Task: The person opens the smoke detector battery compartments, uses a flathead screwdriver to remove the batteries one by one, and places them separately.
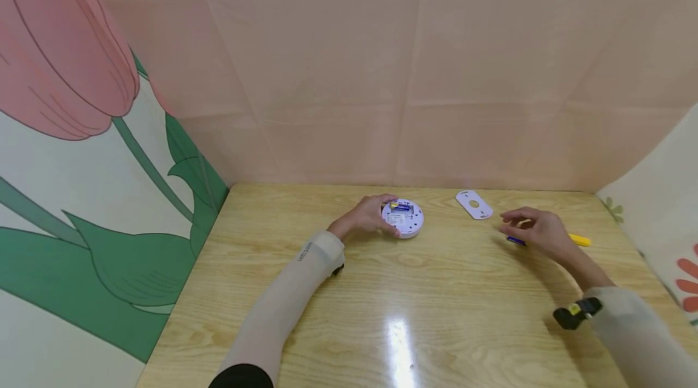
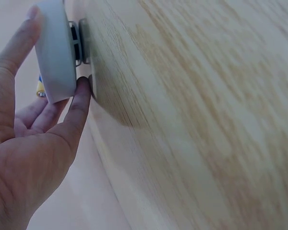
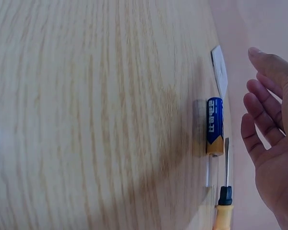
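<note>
My left hand (image 1: 372,216) grips the edge of a round white device (image 1: 410,229) that looks like a smoke alarm, thumb on one side and fingers on the other. A blue and yellow battery (image 1: 402,207) lies in the recess on its upper face; in the left wrist view only the yellow end (image 2: 41,89) shows past the rim. My right hand (image 1: 540,231) hovers with loosely bent fingers and holds nothing. Below it a second blue and yellow battery (image 3: 214,125) lies on the table, apart from the fingers.
A white oval plate (image 1: 474,205) with a hole lies between the two hands, towards the table's back edge. Beside the loose battery is a screwdriver (image 3: 224,196) with a yellow handle. Behind the wooden table (image 1: 436,303) hangs a pinkish cloth (image 1: 338,73).
</note>
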A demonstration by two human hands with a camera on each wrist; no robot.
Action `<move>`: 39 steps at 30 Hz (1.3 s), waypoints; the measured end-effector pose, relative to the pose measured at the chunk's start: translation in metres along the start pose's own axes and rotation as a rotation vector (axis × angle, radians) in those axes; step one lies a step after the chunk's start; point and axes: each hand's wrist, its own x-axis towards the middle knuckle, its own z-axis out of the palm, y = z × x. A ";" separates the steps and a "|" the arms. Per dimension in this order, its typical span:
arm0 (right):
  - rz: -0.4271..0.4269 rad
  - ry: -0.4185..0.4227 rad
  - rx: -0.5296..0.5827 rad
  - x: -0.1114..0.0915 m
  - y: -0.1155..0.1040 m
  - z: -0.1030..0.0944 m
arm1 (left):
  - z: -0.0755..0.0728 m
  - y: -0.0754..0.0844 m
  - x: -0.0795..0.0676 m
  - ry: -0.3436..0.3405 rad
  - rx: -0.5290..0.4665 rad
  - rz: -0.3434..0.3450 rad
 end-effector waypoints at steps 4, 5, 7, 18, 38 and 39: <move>-0.022 0.002 -0.006 0.003 -0.003 0.003 | 0.000 0.001 0.000 0.003 0.002 -0.003; -0.026 0.001 -0.009 0.004 -0.004 0.004 | 0.000 0.001 0.000 0.003 0.001 -0.003; -0.034 -0.004 -0.007 0.005 -0.007 0.006 | 0.000 0.001 -0.001 0.003 -0.001 -0.003; -0.013 -0.034 -0.012 0.013 -0.017 0.015 | -0.001 0.001 0.000 0.001 0.008 0.005; -0.037 -0.075 0.066 0.034 -0.039 0.038 | 0.000 0.001 0.000 -0.001 0.017 -0.005; -0.049 -0.070 0.074 0.036 -0.040 0.040 | 0.000 0.001 0.000 -0.001 0.018 -0.006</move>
